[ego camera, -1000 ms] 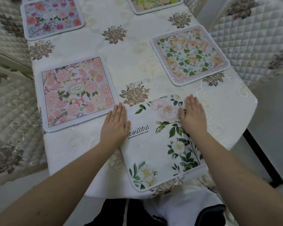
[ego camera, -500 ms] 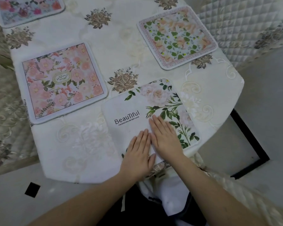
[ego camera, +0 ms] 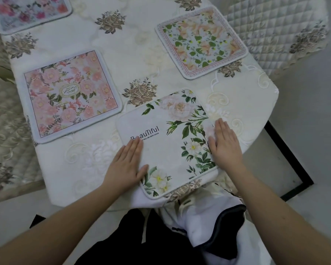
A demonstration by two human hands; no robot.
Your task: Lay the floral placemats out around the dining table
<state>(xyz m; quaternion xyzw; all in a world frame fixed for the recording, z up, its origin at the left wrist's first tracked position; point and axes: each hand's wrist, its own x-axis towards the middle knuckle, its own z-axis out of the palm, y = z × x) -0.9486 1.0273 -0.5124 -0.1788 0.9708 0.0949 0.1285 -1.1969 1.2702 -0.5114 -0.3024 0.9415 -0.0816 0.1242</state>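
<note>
Smoothing the white-rose placemat (ego camera: 168,142) at the tabletop's (ego camera: 134,52) near edge, left hand (ego camera: 125,165) and right hand (ego camera: 225,145) flat, fingers straight; next, probably squaring it up

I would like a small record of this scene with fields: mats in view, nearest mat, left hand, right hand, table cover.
mats in view: four
nearest mat: white mat printed "Beautiful", at the table's near end, lying askew
left hand: left hand flat on the mat's left edge, fingers straight
right hand: right hand flat on its right edge, fingers straight
table cover: pale tablecloth with brown embroidered flowers
</note>
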